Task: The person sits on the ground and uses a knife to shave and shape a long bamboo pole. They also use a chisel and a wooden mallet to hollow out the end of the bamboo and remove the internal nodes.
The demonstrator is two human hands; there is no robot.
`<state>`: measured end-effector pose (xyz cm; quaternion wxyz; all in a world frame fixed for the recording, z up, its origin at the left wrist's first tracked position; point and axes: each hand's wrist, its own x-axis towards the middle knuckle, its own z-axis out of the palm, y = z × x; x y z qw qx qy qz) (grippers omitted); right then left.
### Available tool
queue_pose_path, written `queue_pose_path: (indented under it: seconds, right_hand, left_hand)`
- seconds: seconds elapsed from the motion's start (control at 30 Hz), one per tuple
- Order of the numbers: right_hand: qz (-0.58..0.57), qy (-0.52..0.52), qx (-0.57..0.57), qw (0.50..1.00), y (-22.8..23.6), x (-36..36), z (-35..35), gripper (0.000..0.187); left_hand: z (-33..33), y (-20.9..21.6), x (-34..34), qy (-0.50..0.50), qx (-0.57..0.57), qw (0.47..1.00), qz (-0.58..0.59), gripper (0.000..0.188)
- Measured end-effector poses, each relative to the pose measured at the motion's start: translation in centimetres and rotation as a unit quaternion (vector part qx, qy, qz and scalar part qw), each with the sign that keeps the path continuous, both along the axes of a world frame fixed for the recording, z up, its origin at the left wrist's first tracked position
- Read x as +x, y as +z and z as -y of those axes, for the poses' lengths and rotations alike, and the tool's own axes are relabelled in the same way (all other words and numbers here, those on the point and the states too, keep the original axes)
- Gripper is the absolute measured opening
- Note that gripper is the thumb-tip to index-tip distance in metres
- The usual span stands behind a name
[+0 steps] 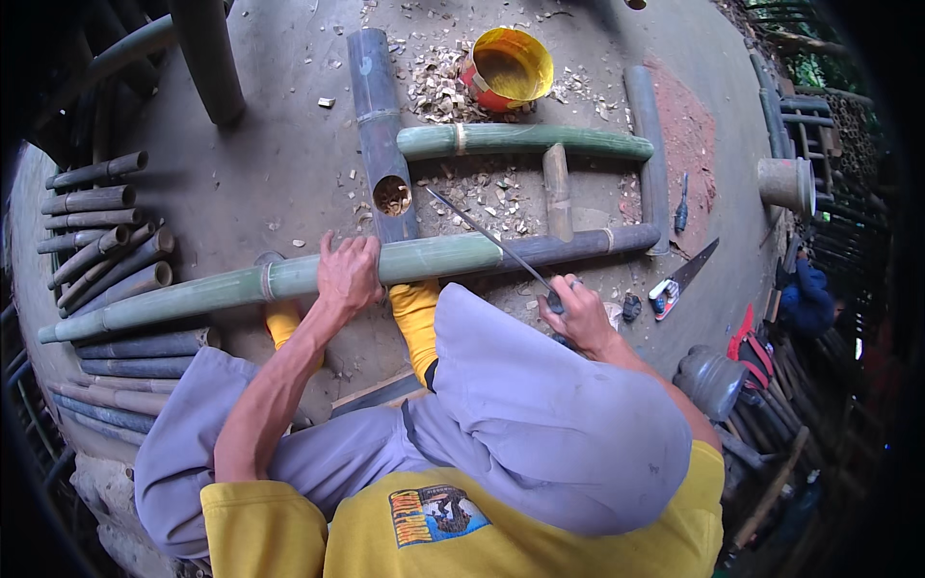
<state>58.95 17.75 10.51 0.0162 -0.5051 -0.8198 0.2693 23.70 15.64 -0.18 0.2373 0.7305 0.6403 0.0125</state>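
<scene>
A long green bamboo pole lies crosswise in front of me, over the bamboo frame. My left hand is closed over its top near the middle. My right hand is wrapped round the dark handle of a long thin-bladed hand tool; whether it is a knife or a saw I cannot tell. Its blade slants up to the left, across the pole's right end. Beneath and beyond are a thick dark bamboo post with a round hole, a green crossbar, a short upright and a dark lower bar.
A yellow and red bucket stands among wood chips. At right lie a saw-like blade with a red and white handle, a chisel-like tool and a plastic jug. Cut bamboo lengths are stacked at left.
</scene>
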Motion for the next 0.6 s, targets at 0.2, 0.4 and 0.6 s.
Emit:
queue_pose_path:
  seconds: [0.2,0.4,0.6]
  right_hand:
    - [-0.005,-0.013,-0.012,1.000,2.7,-3.4,-1.1,0.031]
    - [0.145,-0.006,-0.086,0.986,-0.6,0.3,-0.6,0.031]
    - [-0.082,0.005,0.050,0.995,3.2,-3.9,-1.2,0.028]
  left_hand:
    - [1.7,-0.6,0.2,0.008,0.032,0.999,-0.017,0.051]
    - [0.9,-1.1,0.5,0.009,0.064,0.998,-0.027,0.054]
    - [1.0,-1.3,0.4,0.021,0.124,0.992,-0.026,0.041]
